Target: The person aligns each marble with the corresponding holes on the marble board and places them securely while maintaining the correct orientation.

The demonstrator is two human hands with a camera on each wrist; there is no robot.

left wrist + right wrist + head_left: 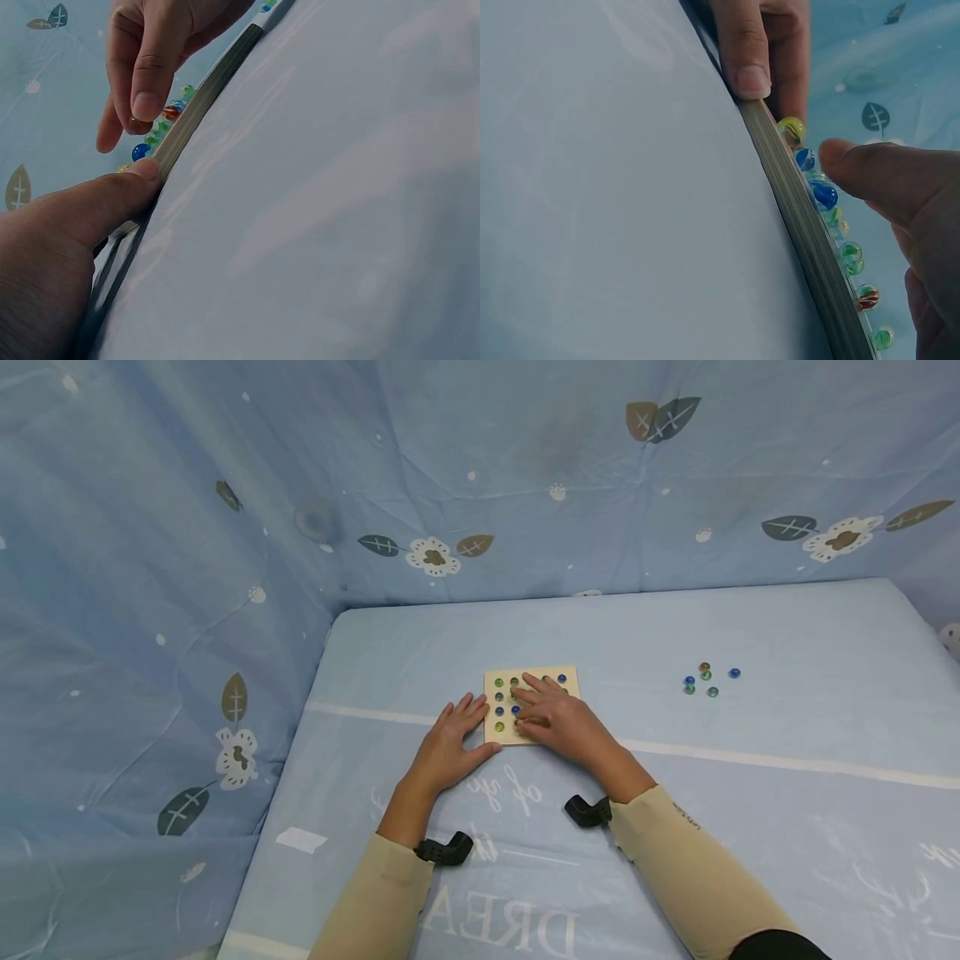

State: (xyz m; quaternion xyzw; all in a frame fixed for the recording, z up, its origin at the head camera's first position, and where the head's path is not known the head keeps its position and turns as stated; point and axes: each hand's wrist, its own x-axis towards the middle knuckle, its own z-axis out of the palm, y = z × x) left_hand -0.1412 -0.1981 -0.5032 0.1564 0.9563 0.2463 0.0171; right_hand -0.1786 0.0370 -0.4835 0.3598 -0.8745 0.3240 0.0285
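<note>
marbles (499,711), clear glass with green, blue and yellow swirls, stand in rows on a pale wooden board (507,703) on the worktop (637,643). the left hand (446,746), fingers extended, touches the board's left edge; the right hand (568,724) pinches a brownish marble (139,127) over it.

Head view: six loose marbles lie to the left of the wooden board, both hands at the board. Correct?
Wrong side: the head view shows the six loose marbles to the right of the wooden board. The left hand and right hand are both at the board.
</note>
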